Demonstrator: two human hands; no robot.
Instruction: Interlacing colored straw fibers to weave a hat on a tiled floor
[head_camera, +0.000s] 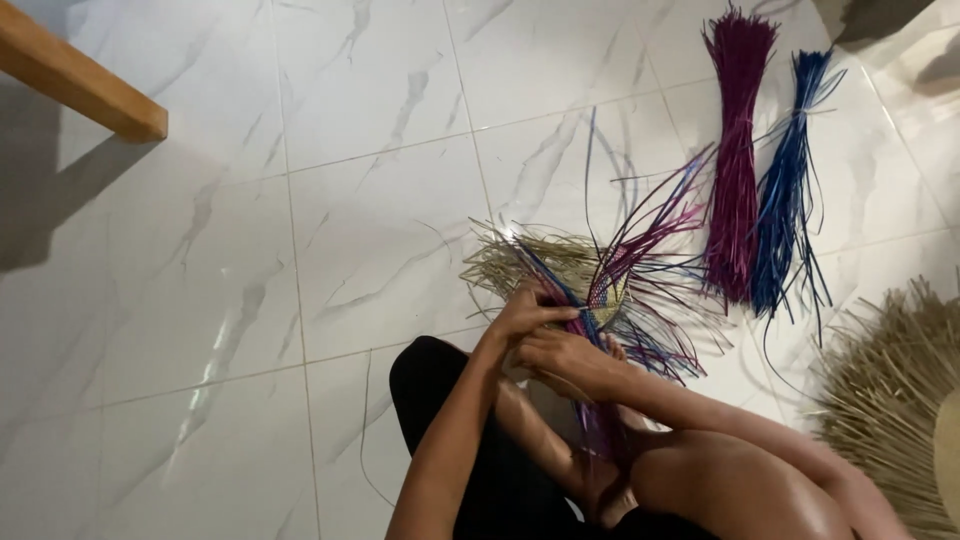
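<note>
I sit on the floor with a half-woven piece (606, 290) of tan, purple and blue strips in front of me. Loose strands (655, 235) fan out from it, tan to the left, purple and blue to the upper right. My left hand (528, 308) pinches the strips at the near left edge of the woven patch. Just below and touching it, my right hand (566, 362) grips the strands at the near edge. A few purple strands (601, 425) run down between my legs.
A bundle of purple strips (735, 160) and a bundle of blue strips (788, 190) lie on the white marble-look tiles at upper right. Another tan woven piece with a fringed edge (885, 400) lies at right. A wooden beam (75, 75) juts in at upper left.
</note>
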